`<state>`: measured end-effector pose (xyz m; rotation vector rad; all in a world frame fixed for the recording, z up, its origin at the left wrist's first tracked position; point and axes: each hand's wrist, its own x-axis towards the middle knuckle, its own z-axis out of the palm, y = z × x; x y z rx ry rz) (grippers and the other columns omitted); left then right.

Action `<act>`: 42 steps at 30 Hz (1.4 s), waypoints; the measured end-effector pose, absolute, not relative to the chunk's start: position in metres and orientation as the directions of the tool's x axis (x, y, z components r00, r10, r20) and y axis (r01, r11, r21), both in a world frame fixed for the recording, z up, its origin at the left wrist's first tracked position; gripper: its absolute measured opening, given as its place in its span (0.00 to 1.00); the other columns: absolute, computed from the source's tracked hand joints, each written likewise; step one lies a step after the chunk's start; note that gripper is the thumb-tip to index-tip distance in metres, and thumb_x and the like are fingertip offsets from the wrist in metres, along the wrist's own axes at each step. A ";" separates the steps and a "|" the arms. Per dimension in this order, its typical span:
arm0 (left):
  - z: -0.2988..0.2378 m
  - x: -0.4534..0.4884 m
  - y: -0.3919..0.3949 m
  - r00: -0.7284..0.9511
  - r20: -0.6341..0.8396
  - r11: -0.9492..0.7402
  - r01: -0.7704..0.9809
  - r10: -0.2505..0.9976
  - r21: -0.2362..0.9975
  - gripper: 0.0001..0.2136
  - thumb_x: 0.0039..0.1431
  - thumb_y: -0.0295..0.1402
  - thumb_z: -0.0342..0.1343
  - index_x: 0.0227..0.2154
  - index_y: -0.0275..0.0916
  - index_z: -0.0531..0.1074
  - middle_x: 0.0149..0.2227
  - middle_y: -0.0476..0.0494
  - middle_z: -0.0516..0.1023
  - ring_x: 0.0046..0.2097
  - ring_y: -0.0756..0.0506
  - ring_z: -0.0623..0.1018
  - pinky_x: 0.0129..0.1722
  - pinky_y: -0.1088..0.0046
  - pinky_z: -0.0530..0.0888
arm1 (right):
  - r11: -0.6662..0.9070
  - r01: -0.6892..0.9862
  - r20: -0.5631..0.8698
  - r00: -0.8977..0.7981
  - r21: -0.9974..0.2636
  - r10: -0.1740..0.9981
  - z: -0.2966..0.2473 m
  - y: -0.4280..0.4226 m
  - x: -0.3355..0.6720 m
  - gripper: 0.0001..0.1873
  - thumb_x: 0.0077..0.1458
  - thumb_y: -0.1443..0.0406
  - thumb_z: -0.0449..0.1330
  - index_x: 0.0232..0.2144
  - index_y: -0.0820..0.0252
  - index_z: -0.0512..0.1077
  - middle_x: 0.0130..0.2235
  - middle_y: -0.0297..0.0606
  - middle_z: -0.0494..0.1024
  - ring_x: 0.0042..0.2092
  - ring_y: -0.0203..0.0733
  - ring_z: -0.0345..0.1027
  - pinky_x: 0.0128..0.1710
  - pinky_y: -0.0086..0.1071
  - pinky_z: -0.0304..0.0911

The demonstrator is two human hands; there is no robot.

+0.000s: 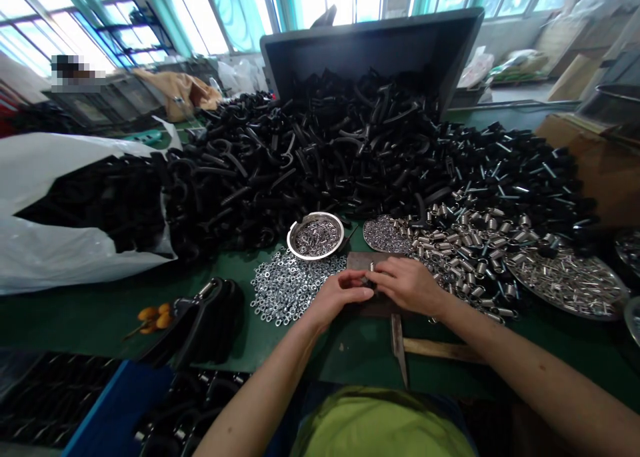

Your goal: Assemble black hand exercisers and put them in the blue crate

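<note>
My left hand (336, 296) and my right hand (407, 282) meet over a small dark block (361, 261) on the green table. Both hands have their fingers pinched together around a small dark part (367, 282) between them; I cannot make out what it is. A heap of silver washers (287, 287) lies just left of my left hand. Behind it stands a round metal bowl (316, 235) with small metal pieces. Silver springs (467, 247) are spread to the right of my right hand.
A huge pile of black curved plastic parts (320, 157) spills from a tipped grey bin (373, 44). A white bag (55, 204) of black parts lies left. A metal tray (570, 280) of pins sits right. Assembled black pieces (210, 317) and a blue crate (115, 410) are near left.
</note>
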<state>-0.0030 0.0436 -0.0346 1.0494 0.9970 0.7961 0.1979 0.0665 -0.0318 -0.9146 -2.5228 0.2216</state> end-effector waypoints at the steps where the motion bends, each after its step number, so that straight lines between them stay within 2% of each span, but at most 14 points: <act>1: -0.036 -0.002 0.047 0.357 -0.218 0.220 0.036 0.908 0.975 0.23 0.40 0.35 0.66 0.43 0.38 0.74 0.41 0.41 0.77 0.43 0.41 0.74 0.45 0.65 0.69 | 0.811 0.552 0.340 -0.738 -0.192 0.583 -0.036 0.070 0.201 0.12 0.57 0.67 0.52 0.42 0.57 0.71 0.35 0.40 0.75 0.36 0.39 0.64 0.32 0.32 0.53; 3: -0.040 0.000 0.049 0.347 -0.102 0.027 0.215 0.932 0.976 0.25 0.37 0.38 0.68 0.43 0.39 0.74 0.42 0.40 0.76 0.46 0.38 0.73 0.49 0.62 0.66 | 0.865 0.497 0.302 -0.815 -0.076 0.495 -0.045 0.077 0.205 0.12 0.59 0.67 0.49 0.37 0.58 0.73 0.29 0.38 0.74 0.31 0.37 0.61 0.29 0.32 0.50; 6: -0.047 0.004 0.043 0.345 0.050 -0.195 0.399 0.937 0.896 0.27 0.37 0.41 0.67 0.44 0.42 0.73 0.43 0.39 0.75 0.48 0.35 0.70 0.51 0.58 0.63 | 0.899 0.439 0.278 -0.862 -0.006 0.423 -0.055 0.083 0.207 0.15 0.60 0.69 0.47 0.29 0.59 0.72 0.26 0.38 0.72 0.28 0.37 0.60 0.27 0.33 0.48; 9: -0.054 0.008 0.033 0.403 0.116 -0.336 0.536 0.908 0.774 0.27 0.40 0.41 0.65 0.47 0.42 0.71 0.42 0.39 0.74 0.48 0.35 0.69 0.52 0.57 0.61 | 0.899 0.432 0.243 -0.882 0.076 0.403 -0.054 0.077 0.208 0.14 0.60 0.70 0.47 0.33 0.61 0.73 0.28 0.40 0.74 0.30 0.38 0.62 0.27 0.34 0.49; 12: -0.061 0.010 0.024 0.396 0.128 -0.371 0.631 0.909 0.682 0.27 0.42 0.40 0.64 0.49 0.43 0.68 0.43 0.39 0.73 0.47 0.36 0.69 0.50 0.57 0.61 | 0.849 0.519 0.222 -0.843 0.098 0.490 -0.043 0.057 0.215 0.13 0.59 0.71 0.48 0.40 0.63 0.72 0.32 0.42 0.75 0.33 0.40 0.64 0.28 0.33 0.52; 16: -0.066 0.011 0.021 0.301 0.134 -0.310 0.679 0.944 0.665 0.28 0.39 0.41 0.66 0.46 0.43 0.68 0.43 0.40 0.72 0.46 0.36 0.69 0.48 0.58 0.63 | 0.667 0.745 0.196 -0.650 -0.028 0.734 -0.032 0.006 0.240 0.10 0.58 0.66 0.53 0.40 0.59 0.71 0.35 0.41 0.74 0.36 0.42 0.65 0.31 0.33 0.57; 20: -0.064 0.013 0.023 0.279 0.095 -0.280 0.762 0.956 0.584 0.27 0.36 0.43 0.67 0.42 0.42 0.69 0.42 0.41 0.71 0.46 0.37 0.68 0.46 0.59 0.63 | 0.524 0.846 0.073 -0.519 -0.099 0.852 -0.048 -0.045 0.270 0.06 0.53 0.61 0.57 0.34 0.56 0.70 0.35 0.41 0.73 0.36 0.45 0.66 0.32 0.36 0.60; 25: -0.062 0.015 0.025 0.297 0.101 -0.303 0.789 0.950 0.534 0.26 0.36 0.44 0.67 0.40 0.40 0.70 0.42 0.40 0.71 0.46 0.37 0.68 0.46 0.60 0.63 | 0.465 0.877 0.127 -0.450 -0.121 0.884 -0.059 -0.060 0.284 0.08 0.56 0.64 0.54 0.37 0.57 0.70 0.35 0.43 0.75 0.36 0.47 0.69 0.35 0.40 0.62; 29: -0.061 0.016 0.025 0.281 0.090 -0.285 0.797 0.955 0.533 0.25 0.36 0.42 0.67 0.40 0.41 0.70 0.42 0.41 0.71 0.46 0.38 0.68 0.46 0.61 0.62 | 0.455 0.823 0.179 -0.418 -0.340 0.891 -0.024 -0.044 0.268 0.15 0.59 0.62 0.50 0.48 0.53 0.67 0.39 0.40 0.78 0.36 0.44 0.72 0.34 0.36 0.66; 31: -0.060 0.016 0.025 0.280 0.090 -0.282 0.792 0.956 0.542 0.26 0.35 0.42 0.67 0.41 0.41 0.70 0.43 0.41 0.71 0.46 0.37 0.68 0.46 0.60 0.62 | 0.404 0.783 0.232 -0.332 -0.473 0.915 -0.011 -0.034 0.253 0.19 0.60 0.64 0.46 0.53 0.53 0.63 0.42 0.40 0.77 0.38 0.43 0.73 0.35 0.35 0.67; 33: -0.060 0.016 0.024 0.283 0.095 -0.287 0.786 0.954 0.547 0.27 0.34 0.43 0.68 0.41 0.41 0.70 0.43 0.41 0.71 0.46 0.37 0.68 0.46 0.60 0.63 | 0.354 0.763 0.252 -0.254 -0.541 0.934 -0.010 -0.024 0.240 0.19 0.61 0.64 0.44 0.53 0.54 0.62 0.42 0.42 0.77 0.38 0.44 0.73 0.35 0.35 0.67; 38: -0.059 0.015 0.024 0.280 0.108 -0.294 0.799 0.954 0.524 0.26 0.35 0.43 0.67 0.39 0.41 0.70 0.42 0.41 0.71 0.46 0.38 0.69 0.45 0.61 0.63 | 0.245 0.801 0.050 -0.261 -0.547 0.964 -0.011 -0.014 0.229 0.15 0.61 0.63 0.45 0.47 0.53 0.67 0.35 0.38 0.79 0.33 0.45 0.74 0.30 0.34 0.66; 39: -0.060 0.015 0.023 0.282 0.110 -0.296 0.801 0.953 0.520 0.26 0.35 0.44 0.67 0.39 0.40 0.70 0.42 0.41 0.71 0.46 0.38 0.68 0.45 0.61 0.63 | 0.241 0.788 0.077 -0.241 -0.567 0.968 -0.007 -0.016 0.229 0.16 0.61 0.63 0.45 0.48 0.53 0.66 0.36 0.38 0.79 0.34 0.45 0.74 0.31 0.34 0.66; 42: -0.060 0.015 0.023 0.290 0.112 -0.305 0.801 0.951 0.514 0.27 0.35 0.44 0.67 0.40 0.40 0.69 0.43 0.41 0.71 0.46 0.38 0.68 0.45 0.61 0.63 | 0.283 0.746 0.287 -0.128 -0.602 0.949 0.005 -0.023 0.229 0.18 0.61 0.63 0.43 0.52 0.55 0.62 0.38 0.43 0.78 0.35 0.45 0.74 0.32 0.34 0.65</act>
